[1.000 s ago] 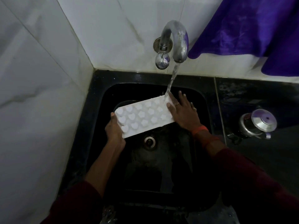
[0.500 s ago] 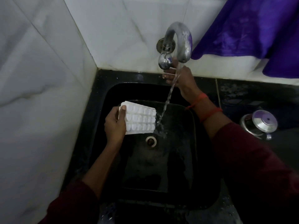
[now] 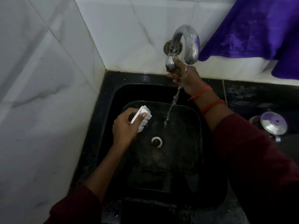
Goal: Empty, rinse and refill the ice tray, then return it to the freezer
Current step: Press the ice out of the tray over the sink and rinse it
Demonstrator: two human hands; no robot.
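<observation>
My left hand (image 3: 124, 126) grips the white ice tray (image 3: 143, 118) by one end, tipped on its edge over the left side of the black sink (image 3: 161, 199). Most of the tray is hidden behind my fingers. My right hand (image 3: 184, 76) is up at the chrome tap (image 3: 186, 44), fingers closed around its round handle (image 3: 169, 63). A thin stream of water (image 3: 173, 102) falls from the spout into the basin, right of the tray and not touching it. The drain (image 3: 156, 141) lies below the tray.
White marble tiles form the corner wall on the left and behind. A purple cloth (image 3: 258, 26) hangs at upper right. A steel pot with a lid (image 3: 273, 125) stands on the dark counter right of the sink.
My right hand left the tray and went up to the tap handle. My left hand swung the tray out of the stream and tipped it on edge. The water stream has thinned.
</observation>
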